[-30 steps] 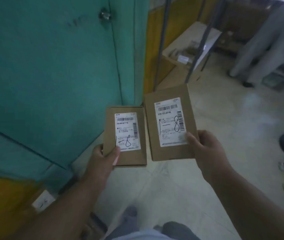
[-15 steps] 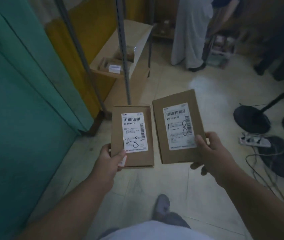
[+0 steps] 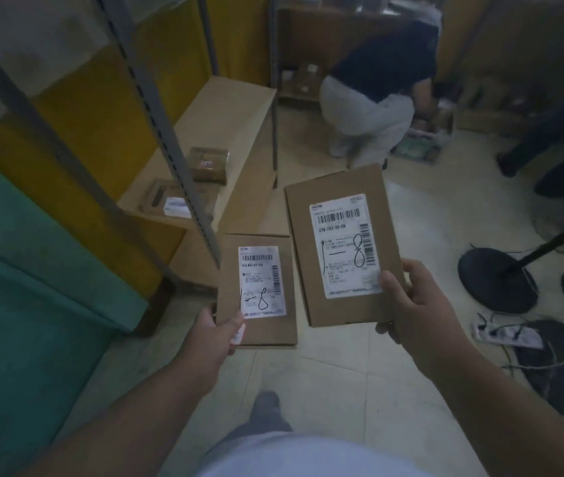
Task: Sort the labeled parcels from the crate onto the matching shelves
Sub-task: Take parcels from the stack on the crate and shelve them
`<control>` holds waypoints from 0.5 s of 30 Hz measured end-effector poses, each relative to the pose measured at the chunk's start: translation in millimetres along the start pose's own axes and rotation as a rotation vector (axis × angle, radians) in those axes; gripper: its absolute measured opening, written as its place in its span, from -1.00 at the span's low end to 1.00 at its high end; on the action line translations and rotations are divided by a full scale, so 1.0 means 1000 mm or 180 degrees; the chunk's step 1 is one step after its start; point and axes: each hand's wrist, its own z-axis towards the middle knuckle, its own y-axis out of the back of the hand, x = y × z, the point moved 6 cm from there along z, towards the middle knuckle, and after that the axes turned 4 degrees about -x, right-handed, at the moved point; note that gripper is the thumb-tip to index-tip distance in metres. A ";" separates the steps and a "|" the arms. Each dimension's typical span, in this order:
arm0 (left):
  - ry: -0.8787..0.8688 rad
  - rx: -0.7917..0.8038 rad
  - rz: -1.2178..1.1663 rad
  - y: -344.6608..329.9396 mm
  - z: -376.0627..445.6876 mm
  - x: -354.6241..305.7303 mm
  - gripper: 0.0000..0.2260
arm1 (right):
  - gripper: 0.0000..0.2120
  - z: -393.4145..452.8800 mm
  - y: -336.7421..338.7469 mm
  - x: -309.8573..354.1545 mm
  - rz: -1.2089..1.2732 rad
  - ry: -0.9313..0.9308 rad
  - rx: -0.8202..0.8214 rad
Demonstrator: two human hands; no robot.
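1. Compared with 0.5 s ago, the view has swung right: the teal wall takes up less of the left side, the shelf (image 3: pixel 204 132) shows more of its board, and a crouching person (image 3: pixel 373 98) is now in view.
2. The right parcel (image 3: pixel 342 246) sits higher and looks larger than before; the left parcel (image 3: pixel 259 290) is lower, just beside it.
3. Both are flat brown cardboard boxes with white barcode labels, each handwritten "1-8".
4. The left hand (image 3: pixel 216 335) pinches its parcel's lower left corner, thumb on top.
5. The right hand (image 3: pixel 418 311) grips its parcel's lower right corner, thumb on the label, fingers curled beneath.
6. 2 other parcels lie on the shelf.
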 end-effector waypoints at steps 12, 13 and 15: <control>-0.0018 0.0299 -0.0281 -0.223 0.137 -0.137 -0.76 | -0.82 0.234 0.099 0.020 -0.0048 0.0000 -0.0047; 0.0043 0.0197 -0.0377 -0.231 0.144 -0.142 -0.76 | -0.82 0.258 0.099 0.024 -0.0127 0.0006 0.0086; 0.0135 -0.0053 -0.0559 -0.238 0.150 -0.152 -0.76 | -0.83 0.300 0.101 0.037 -0.0231 0.0012 0.0278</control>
